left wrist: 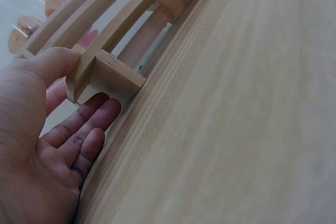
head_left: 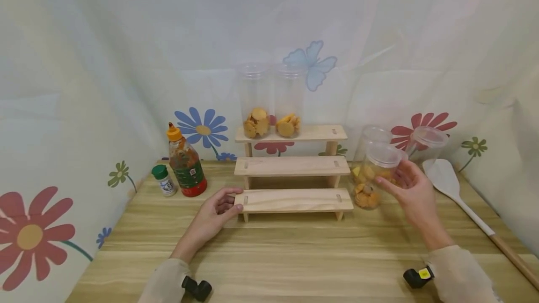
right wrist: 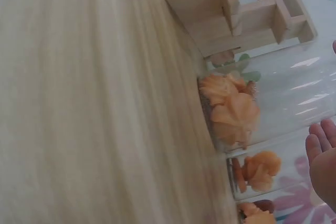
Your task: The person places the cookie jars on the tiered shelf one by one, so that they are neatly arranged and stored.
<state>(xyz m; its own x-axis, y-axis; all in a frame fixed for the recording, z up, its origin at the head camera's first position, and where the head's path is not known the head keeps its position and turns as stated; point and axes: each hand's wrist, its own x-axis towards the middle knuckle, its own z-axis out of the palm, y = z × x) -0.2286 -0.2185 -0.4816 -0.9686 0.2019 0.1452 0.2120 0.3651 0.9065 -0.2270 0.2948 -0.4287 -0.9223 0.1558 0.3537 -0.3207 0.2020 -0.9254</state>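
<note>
My left hand [head_left: 214, 212] is at the left end of the wooden three-tier shelf [head_left: 290, 200], thumb against the lowest board and fingers curled beneath its end; the left wrist view shows this board end [left wrist: 86, 72] between thumb and fingers. At the shelf's right side, my right hand [head_left: 414, 195] holds a clear lidded jar [head_left: 367, 195] by its upper part, thumb and fingers on either side. Orange-brown cookies [right wrist: 233, 111] lie in the bottom of that jar, which stands upright. The right wrist view catches only part of the hand [right wrist: 323, 166].
Two clear cookie jars [head_left: 256, 92] stand on the top board. Other clear jars [head_left: 428, 139] are behind and beside the held one. A white spatula [head_left: 446, 179] with a wooden handle lies far right. A sauce bottle [head_left: 187, 167] and green-capped shaker [head_left: 164, 181] stand left.
</note>
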